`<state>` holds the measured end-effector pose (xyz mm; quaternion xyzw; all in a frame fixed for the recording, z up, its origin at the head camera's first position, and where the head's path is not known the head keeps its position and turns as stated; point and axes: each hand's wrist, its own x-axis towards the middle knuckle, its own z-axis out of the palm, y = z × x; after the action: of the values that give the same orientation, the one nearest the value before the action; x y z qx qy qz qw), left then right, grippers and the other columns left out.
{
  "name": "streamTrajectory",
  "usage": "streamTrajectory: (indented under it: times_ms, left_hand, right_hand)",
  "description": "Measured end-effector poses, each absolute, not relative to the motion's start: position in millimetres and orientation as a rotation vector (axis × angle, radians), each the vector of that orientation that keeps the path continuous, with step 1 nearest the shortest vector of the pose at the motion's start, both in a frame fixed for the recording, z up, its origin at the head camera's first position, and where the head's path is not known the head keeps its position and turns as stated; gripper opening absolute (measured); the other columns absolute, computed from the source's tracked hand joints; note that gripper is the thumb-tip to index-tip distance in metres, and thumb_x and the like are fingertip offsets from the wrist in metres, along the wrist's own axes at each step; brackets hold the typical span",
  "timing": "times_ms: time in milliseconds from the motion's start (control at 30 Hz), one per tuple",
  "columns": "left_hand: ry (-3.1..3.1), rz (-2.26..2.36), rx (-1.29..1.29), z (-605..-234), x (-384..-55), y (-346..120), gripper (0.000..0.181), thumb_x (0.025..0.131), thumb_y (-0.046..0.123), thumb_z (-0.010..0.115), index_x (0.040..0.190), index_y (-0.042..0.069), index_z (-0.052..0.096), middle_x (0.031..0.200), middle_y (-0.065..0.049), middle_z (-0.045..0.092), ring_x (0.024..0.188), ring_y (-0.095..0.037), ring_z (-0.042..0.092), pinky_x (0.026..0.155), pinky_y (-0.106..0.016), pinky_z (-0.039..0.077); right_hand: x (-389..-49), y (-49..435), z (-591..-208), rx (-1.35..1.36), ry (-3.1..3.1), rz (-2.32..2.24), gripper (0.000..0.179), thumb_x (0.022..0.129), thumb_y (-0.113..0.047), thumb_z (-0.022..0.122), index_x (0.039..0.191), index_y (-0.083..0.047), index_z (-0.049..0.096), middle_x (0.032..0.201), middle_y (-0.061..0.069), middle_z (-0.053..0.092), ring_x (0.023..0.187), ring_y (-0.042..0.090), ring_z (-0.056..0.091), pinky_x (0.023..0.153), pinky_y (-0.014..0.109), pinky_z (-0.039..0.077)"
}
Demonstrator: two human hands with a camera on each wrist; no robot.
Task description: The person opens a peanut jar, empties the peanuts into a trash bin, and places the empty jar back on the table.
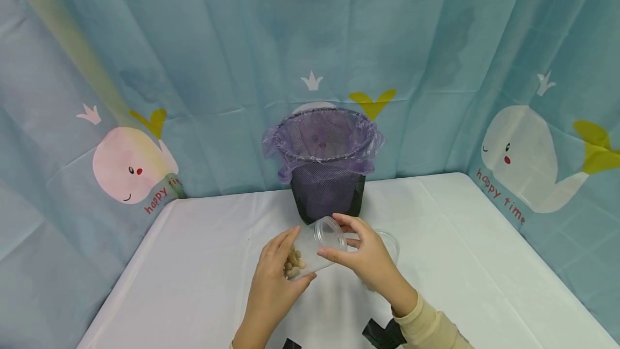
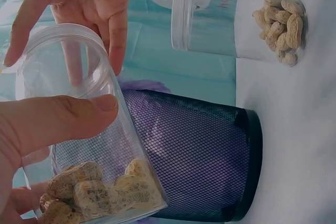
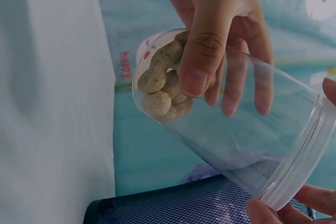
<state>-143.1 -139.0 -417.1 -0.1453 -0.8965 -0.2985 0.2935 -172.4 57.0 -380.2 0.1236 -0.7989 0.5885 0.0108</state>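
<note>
Nearest you, well in front of the bin, lie two black pieces, the larger one [image 1: 385, 334] beside your tan sleeve [image 1: 431, 321] and the smaller one [image 1: 291, 344] cut off by the frame; you cannot tell what they are. Your left hand [image 1: 272, 279] comes in on the near side of the bin, its thumb and fingers wrapped round the lower part of a clear jar [image 1: 312, 249]. Your right hand [image 1: 366, 255], a little to the right of the bin's base, grasps that jar's rim between thumb and fingers. The jar is in front of the bin, tilted, its rim end raised and pointing rightward; you cannot tell whether a lid is on. Its peanuts [image 2: 100, 192], dark-specked, are gathered at the bottom by your left hand. A second jar [image 2: 215, 30] stands upright on the white table [image 1: 194, 263], to the right of the bin and partly hidden behind your right hand in the head view, with paler peanuts [image 2: 283, 27] on its floor. Behind the held jar stands the black mesh bin [image 1: 326, 193], a purple bag [image 1: 286, 149] folded over its rim. Beyond the bin hangs a blue curtain [image 1: 218, 42] printed with whales, crowns and lettering.
</note>
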Motion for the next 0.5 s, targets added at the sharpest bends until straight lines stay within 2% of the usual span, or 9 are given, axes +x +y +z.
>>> streamTrajectory:
  times_ms: [200, 500]
  left_hand:
    - [-2.378, -0.784, -0.397, -417.4, -142.9, -138.9, 0.100, 0.054, 0.009, 0.098, 0.143, 0.018, 0.053, 0.137, -0.004, 0.059, 0.123, -0.027, 0.057, 0.094, -0.047, 0.057]
    - [-2.366, -0.781, -0.405, -419.1, -143.6, -138.9, 0.101, 0.053, 0.009, 0.098, 0.143, 0.019, 0.053, 0.137, -0.004, 0.059, 0.122, -0.027, 0.057, 0.094, -0.047, 0.057]
  right_hand:
    - [-173.5, 59.2, -381.1, 0.488, -2.481, 1.849, 0.068, 0.081, -0.027, 0.083, 0.141, -0.015, 0.054, 0.141, 0.004, 0.055, 0.132, 0.026, 0.050, 0.109, 0.049, 0.048]
    - [-174.4, 61.3, -381.7, 0.599, -2.447, 1.869, 0.071, 0.081, -0.022, 0.082, 0.144, -0.013, 0.050, 0.147, 0.008, 0.048, 0.136, 0.029, 0.045, 0.113, 0.054, 0.043]
